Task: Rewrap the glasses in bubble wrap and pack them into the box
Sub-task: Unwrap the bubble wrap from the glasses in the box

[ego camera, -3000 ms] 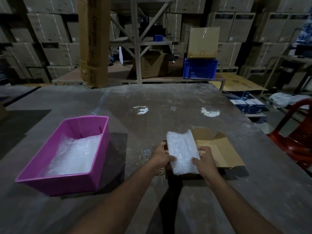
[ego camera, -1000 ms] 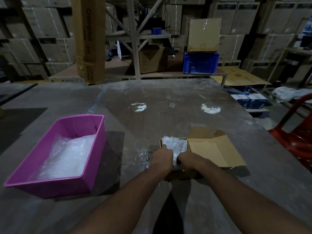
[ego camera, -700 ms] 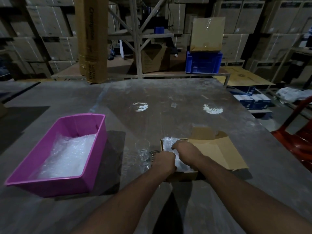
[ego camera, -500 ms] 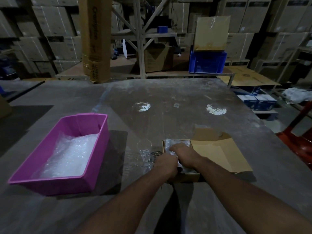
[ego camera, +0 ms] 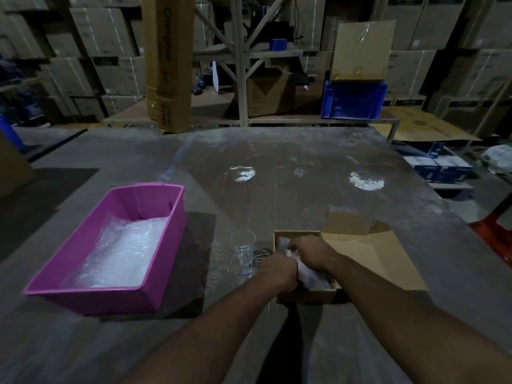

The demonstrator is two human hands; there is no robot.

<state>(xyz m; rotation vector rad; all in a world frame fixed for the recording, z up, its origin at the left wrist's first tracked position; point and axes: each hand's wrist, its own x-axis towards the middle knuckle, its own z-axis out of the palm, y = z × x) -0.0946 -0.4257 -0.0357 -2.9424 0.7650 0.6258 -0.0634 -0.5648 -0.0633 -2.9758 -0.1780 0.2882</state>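
Two bare hands are down inside a small open brown cardboard box that sits near the front of a dusty grey table. The left hand lies over the box's left wall at the near end, fingers curled down onto a white bubble-wrapped bundle that fills the box; the right hand rests on the far part of the same bundle, fingers bent over it. Whether either hand truly grips the wrap or only presses on it cannot be told, since the fingertips are hidden. The box's lid flap lies folded open to the right, flat on the table. Just beside the box's left wall stands one clear, unwrapped drinking glass, upright, apart from both hands. Farther left sits a pink rectangular plastic tub holding loose sheets of bubble wrap. Behind the table stand stacked cartons and a blue plastic crate.
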